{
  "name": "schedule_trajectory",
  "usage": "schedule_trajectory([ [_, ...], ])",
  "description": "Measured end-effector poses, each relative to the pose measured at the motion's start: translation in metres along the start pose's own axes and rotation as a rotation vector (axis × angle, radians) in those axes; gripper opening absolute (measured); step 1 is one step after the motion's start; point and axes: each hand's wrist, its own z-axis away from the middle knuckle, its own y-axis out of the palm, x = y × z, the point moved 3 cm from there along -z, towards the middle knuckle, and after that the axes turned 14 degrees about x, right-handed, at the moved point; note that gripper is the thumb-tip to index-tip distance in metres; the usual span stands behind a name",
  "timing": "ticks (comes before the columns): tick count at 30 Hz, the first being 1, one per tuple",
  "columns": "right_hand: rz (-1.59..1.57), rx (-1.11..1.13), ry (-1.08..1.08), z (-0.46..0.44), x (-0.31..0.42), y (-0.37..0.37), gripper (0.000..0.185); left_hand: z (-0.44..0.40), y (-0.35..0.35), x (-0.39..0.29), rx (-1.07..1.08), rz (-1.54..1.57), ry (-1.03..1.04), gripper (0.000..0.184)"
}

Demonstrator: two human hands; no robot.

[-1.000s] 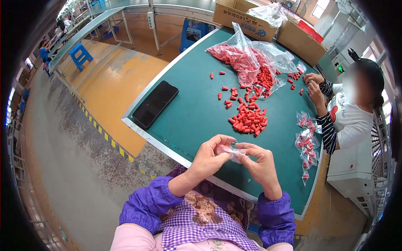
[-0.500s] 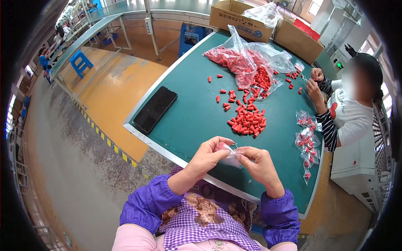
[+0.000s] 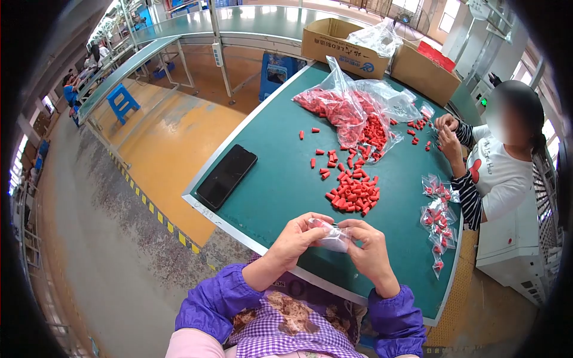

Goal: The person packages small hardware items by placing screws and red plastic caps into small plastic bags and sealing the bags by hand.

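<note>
A small clear plastic bag (image 3: 335, 240) with something red inside is stretched between my two hands, over the table's near edge. My left hand (image 3: 296, 240) pinches its left end, and my right hand (image 3: 366, 244) pinches the right end. Just beyond them lies a loose pile of red caps (image 3: 354, 194) on the green table (image 3: 268, 197). Behind the pile, a large open plastic bag (image 3: 340, 107) of red caps spills toward it. Several small filled bags (image 3: 439, 221) lie along the right side.
A black phone (image 3: 227, 175) lies at the table's left edge. Cardboard boxes (image 3: 340, 48) stand at the far end. At the right, a co-worker (image 3: 501, 155) has both hands over the table near some caps. Blue stools (image 3: 123, 103) stand on the floor.
The scene has shifted down in view. My hands have stayed together at the small bag, which now lies more stretched out between my fingers. The co-worker's hands have moved slightly.
</note>
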Motion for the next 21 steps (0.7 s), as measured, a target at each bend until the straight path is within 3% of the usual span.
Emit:
schedule_trajectory([
  [6, -0.173, -0.019, -0.036, -0.004, -0.006, -0.013, 0.016, -0.001, -0.002, -0.006, -0.078, 0.153, -0.040, 0.026],
  [8, -0.332, 0.010, 0.004, -0.006, -0.011, -0.015, 0.018, -0.001, 0.003, -0.013, -0.057, 0.099, 0.098, 0.024],
  [11, -0.427, 0.008, 0.024, -0.008, -0.016, -0.019, 0.018, -0.005, -0.009, -0.008, -0.068, -0.134, 0.101, 0.019],
  [15, -0.645, -0.065, 0.058, -0.009, -0.014, -0.034, 0.018, -0.009, -0.027, -0.007, -0.188, 0.097, 0.197, 0.012],
  [20, -0.799, -0.092, 0.071, -0.014, -0.035, -0.034, 0.027, -0.021, -0.060, -0.014, -0.254, -0.017, 0.242, 0.016],
  [21, -0.851, -0.094, 0.062, -0.015, -0.038, -0.033, 0.027, -0.026, -0.069, -0.021, -0.347, -0.128, 0.331, 0.018],
])
